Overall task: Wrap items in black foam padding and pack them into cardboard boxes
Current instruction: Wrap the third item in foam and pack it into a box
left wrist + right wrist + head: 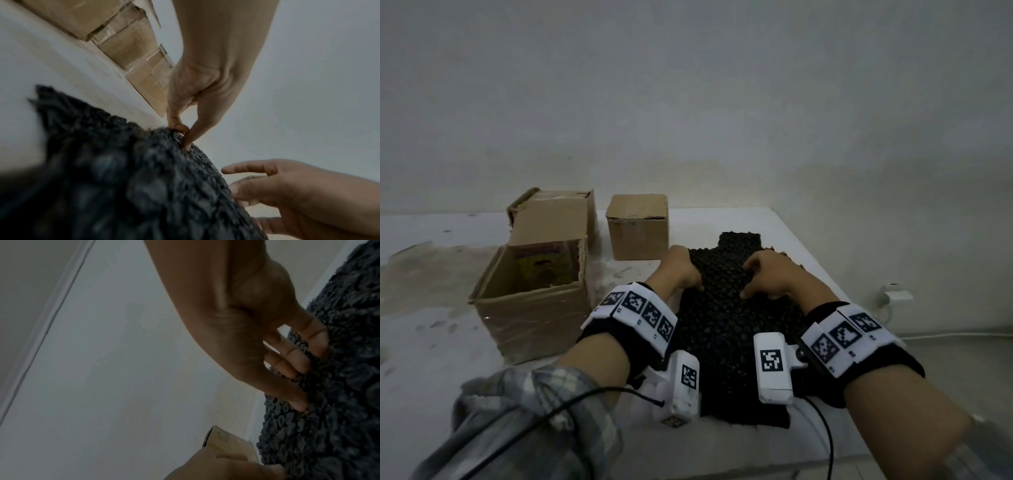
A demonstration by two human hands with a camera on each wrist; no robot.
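Head view: black foam padding [722, 332] lies centre frame on a table [431, 342]. Left hand [680, 270] pinches its left edge; right hand [774, 275] presses loosely spread fingers on top. Open cardboard box [530, 308] stands centre-left.

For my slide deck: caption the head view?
Left hand pinches and right hand presses black foam padding on a white table, beside an open cardboard box and a closed box.
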